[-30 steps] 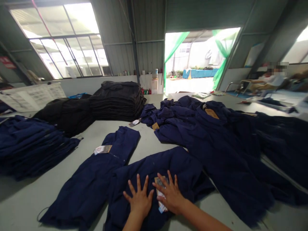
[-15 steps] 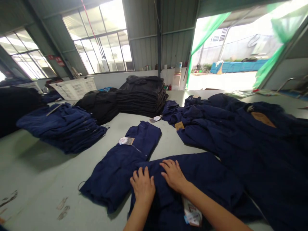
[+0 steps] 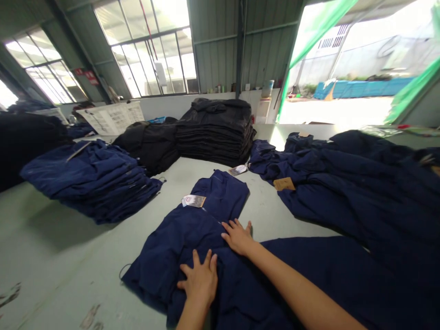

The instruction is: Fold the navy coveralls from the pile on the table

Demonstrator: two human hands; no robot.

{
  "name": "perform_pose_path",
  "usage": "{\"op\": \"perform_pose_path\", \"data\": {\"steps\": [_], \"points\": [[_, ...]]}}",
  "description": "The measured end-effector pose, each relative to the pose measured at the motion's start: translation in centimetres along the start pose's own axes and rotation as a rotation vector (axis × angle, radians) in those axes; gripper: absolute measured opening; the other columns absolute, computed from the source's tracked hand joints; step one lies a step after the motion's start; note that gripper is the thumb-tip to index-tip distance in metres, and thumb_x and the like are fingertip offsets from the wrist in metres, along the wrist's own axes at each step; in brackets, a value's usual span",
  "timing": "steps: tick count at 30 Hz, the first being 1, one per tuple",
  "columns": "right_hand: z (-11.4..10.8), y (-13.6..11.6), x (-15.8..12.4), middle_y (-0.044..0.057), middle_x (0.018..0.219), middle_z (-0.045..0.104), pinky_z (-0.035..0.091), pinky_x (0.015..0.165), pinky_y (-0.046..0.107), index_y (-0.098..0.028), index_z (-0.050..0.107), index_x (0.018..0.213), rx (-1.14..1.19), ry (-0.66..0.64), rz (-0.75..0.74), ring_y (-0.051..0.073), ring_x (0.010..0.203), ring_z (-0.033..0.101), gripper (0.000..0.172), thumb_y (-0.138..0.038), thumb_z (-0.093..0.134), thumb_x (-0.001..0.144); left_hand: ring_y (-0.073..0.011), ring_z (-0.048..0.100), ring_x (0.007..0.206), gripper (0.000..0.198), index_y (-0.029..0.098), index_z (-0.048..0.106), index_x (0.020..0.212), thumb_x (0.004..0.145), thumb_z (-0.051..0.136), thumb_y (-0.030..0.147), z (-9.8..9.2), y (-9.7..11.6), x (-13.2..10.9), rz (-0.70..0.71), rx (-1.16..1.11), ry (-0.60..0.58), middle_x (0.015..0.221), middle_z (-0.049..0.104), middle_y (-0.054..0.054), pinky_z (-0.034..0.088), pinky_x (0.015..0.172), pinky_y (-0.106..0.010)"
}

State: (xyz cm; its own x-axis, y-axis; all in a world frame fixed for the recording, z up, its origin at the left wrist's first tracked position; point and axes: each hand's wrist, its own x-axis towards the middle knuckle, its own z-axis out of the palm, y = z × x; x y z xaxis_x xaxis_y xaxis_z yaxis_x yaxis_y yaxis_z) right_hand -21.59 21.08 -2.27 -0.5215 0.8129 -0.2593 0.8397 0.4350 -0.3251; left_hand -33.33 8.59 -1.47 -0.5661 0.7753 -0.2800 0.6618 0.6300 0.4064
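A folded navy garment (image 3: 172, 233) with a paper hang tag (image 3: 194, 200) lies on the pale table in front of me. Against its right side, partly overlapping it, lies a second navy garment (image 3: 247, 293), which stretches off to the right. My left hand (image 3: 200, 277) rests flat, fingers spread, where the two pieces of cloth meet. Further forward, my right hand (image 3: 238, 236) presses on the cloth beside the zip line of the tagged garment, its fingers extended. Neither hand grips anything visible. My right forearm covers part of the second garment.
Loose navy garments (image 3: 330, 178) heap along the right side, one with a brown tag (image 3: 284, 184). A folded navy stack (image 3: 92, 178) stands at left. Behind are a tall black stack (image 3: 213, 133) and a white basket (image 3: 115, 117). The table (image 3: 65, 275) has dark worn marks.
My right hand has moved left and forward to the tagged garment's edge. The second garment has shifted left against it, and its white tag no longer shows. The view has turned slightly left.
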Motion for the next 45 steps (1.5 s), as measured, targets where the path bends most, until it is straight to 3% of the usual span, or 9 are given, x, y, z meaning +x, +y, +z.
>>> {"op": "perform_pose_path", "data": {"steps": [10,14,17,20,26,32,37,42,45], "points": [[-1.1,-0.8,4.0,0.001,0.144,0.027,-0.006,0.092,0.07,-0.039,0.025,0.134,-0.018,-0.071,-0.174,0.031,0.133,0.002,0.051,-0.046,0.031,0.085,-0.0468,0.042,0.098,0.046,0.024,0.057,0.116,0.076,0.041,0.038,-1.9,0.7,3.1,-0.059,0.308,-0.054,0.122,0.048,-0.018,0.037,0.064,-0.063],[-1.2,-2.2,3.1,0.003,0.132,0.045,-0.001,0.095,0.067,-0.037,0.035,0.13,0.007,-0.113,-0.349,0.028,0.13,0.02,0.047,-0.043,0.036,0.084,-0.0366,0.047,0.096,0.034,0.012,0.067,0.092,0.075,0.045,0.031,-3.3,0.7,3.1,0.029,0.402,-0.04,0.095,0.059,-0.02,0.038,0.077,-0.054],[-1.7,-2.9,2.9,0.005,0.118,0.055,0.013,0.101,0.054,-0.032,0.043,0.126,0.033,-0.091,-0.47,0.023,0.117,0.039,0.043,-0.038,0.039,0.083,-0.0343,0.043,0.105,0.038,0.015,0.061,0.106,0.076,0.045,0.031,-3.5,0.9,3.6,0.107,0.42,0.109,0.112,0.054,-0.017,0.034,0.086,-0.054],[-2.5,-2.5,4.0,0.007,0.125,0.049,0.018,0.102,0.045,-0.028,0.044,0.126,0.001,0.09,-0.35,0.022,0.117,0.037,0.045,-0.036,0.04,0.082,-0.0463,0.021,0.122,0.052,0.033,0.037,0.131,0.079,0.041,0.042,-2.5,0.6,4.4,0.07,0.366,0.172,0.143,0.027,-0.008,0.023,0.085,-0.069],[-2.8,-1.2,6.6,-0.003,0.149,0.008,0.004,0.099,0.058,-0.039,0.024,0.135,-0.139,0.032,-0.162,0.035,0.132,-0.005,0.06,-0.045,0.045,0.079,-0.0507,0.003,0.128,0.049,0.049,0.024,0.13,0.082,0.034,0.049,-0.5,-2.8,4.4,0.017,0.294,0.049,0.15,0.006,0.004,0.011,0.088,-0.073],[-3.6,-2.5,4.7,0.007,0.128,0.045,0.019,0.096,0.057,-0.037,0.046,0.124,-0.185,-0.105,-0.331,0.035,0.118,0.032,0.055,-0.043,0.055,0.07,-0.0516,0.005,0.127,0.053,0.048,0.043,0.121,0.071,0.053,0.031,-2.3,-5.5,1.9,-0.055,0.324,-0.062,0.148,0.016,0.007,0.005,0.087,-0.076],[-2.7,-1.5,3.3,0.001,0.147,0.015,0.004,0.093,0.069,-0.041,0.036,0.129,-0.235,-0.186,-0.38,0.045,0.129,0.006,0.07,-0.033,0.06,0.064,-0.0507,0.004,0.128,0.058,0.048,0.019,0.131,0.079,0.042,0.039,-1.9,-6.0,-0.9,-0.269,0.34,0.006,0.15,0.003,0.006,0.024,0.08,-0.075],[-0.6,-2.5,3.4,0.005,0.147,0.016,0.002,0.102,0.06,-0.034,0.03,0.135,-0.176,-0.22,-0.496,0.03,0.133,0.013,0.065,-0.025,0.049,0.073,-0.0489,0.0,0.129,0.056,0.055,0.014,0.128,0.08,0.039,0.043,-0.9,-8.8,-1.3,-0.297,0.342,0.07,0.15,0.001,0.007,0.021,0.081,-0.076],[0.2,-5.8,4.0,0.008,0.146,0.02,0.001,0.103,0.059,-0.032,0.029,0.135,-0.135,-0.214,-0.573,0.027,0.133,0.013,0.067,-0.022,0.05,0.072,-0.0494,0.0,0.129,0.059,0.052,0.017,0.129,0.078,0.043,0.039,-2.5,-11.7,0.5,-0.316,0.336,0.12,0.15,0.001,0.005,0.02,0.082,-0.077]]}}
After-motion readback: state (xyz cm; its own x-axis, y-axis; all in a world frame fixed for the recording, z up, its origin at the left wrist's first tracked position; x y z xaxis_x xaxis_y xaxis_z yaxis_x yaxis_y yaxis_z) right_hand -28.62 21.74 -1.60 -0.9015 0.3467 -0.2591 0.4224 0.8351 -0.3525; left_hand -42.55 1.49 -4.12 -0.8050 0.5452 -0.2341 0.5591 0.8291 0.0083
